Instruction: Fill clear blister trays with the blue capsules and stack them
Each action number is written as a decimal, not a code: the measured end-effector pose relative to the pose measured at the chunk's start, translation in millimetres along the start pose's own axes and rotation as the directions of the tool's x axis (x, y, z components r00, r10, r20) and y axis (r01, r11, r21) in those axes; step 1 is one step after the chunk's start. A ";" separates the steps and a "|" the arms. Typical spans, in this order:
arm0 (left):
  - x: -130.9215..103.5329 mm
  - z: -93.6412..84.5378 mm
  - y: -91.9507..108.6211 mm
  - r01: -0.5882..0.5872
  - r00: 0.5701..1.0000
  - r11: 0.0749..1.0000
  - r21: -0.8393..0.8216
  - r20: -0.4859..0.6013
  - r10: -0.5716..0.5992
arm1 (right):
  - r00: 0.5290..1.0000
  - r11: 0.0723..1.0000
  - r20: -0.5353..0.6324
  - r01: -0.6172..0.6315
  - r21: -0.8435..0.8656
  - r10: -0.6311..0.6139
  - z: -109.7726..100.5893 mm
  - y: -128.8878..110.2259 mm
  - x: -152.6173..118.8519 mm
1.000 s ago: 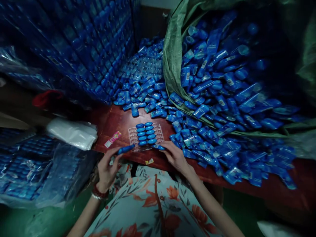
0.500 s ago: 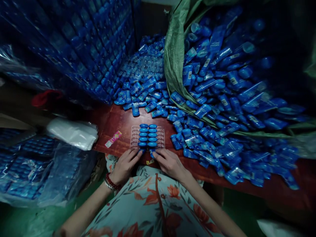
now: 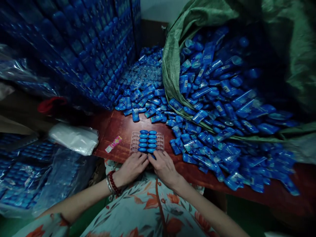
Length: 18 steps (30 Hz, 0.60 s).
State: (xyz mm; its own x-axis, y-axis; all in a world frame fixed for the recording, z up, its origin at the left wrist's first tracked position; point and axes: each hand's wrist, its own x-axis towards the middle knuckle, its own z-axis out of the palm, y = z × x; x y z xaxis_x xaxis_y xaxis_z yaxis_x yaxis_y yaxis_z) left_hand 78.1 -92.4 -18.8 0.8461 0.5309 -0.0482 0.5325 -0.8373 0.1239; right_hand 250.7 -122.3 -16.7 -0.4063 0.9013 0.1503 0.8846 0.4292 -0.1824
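Observation:
A clear plastic tray (image 3: pixel 160 140) lies on the red-brown table, with two columns of blue bottles (image 3: pixel 152 141) across its middle. My left hand (image 3: pixel 133 166) is at the near edge of the tray, fingers bent and pressed down at the left column. Beside it, my right hand (image 3: pixel 165 167) has its fingers curled over the near end of the right column, with a bit of blue under them. The thumbs are close together. What the left fingertips hold, if anything, is hidden.
Loose blue bottles (image 3: pixel 192 144) spill from a green sack (image 3: pixel 170 65) on the right. Stacked blue packs (image 3: pixel 98 52) rise at the back left. White plastic bags (image 3: pixel 74 138) and a pink-yellow wrapper (image 3: pixel 113 144) lie left of the tray.
My hands have moved closer together at the tray's near edge. The blue pieces seen at the fingertips before are now mostly covered. The view has shifted slightly.

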 end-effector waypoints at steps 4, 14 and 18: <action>-6.6 -1.4 -2.4 0.014 0.995 1.000 -0.008 -0.101 -0.015 | 0.999 1.000 -0.035 -0.008 0.025 0.009 -2.3 4.7 -8.6; 62.5 -15.9 -98.5 0.244 0.857 0.917 -0.316 -0.373 -0.356 | 0.924 0.934 -0.141 -0.348 0.080 0.356 3.2 87.6 70.0; 138.0 -20.4 -128.8 0.258 0.915 0.940 -0.223 -0.255 -0.312 | 0.954 0.933 0.047 -0.280 -0.224 0.298 3.8 97.6 122.0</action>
State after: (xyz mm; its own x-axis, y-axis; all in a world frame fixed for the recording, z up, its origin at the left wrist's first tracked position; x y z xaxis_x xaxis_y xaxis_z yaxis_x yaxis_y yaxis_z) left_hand 125.7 91.3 -21.2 0.6018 0.7804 0.1696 0.7133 -0.6208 0.3254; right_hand 286.6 29.9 -19.9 -0.1349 0.9899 0.0435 0.9909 0.1348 0.0051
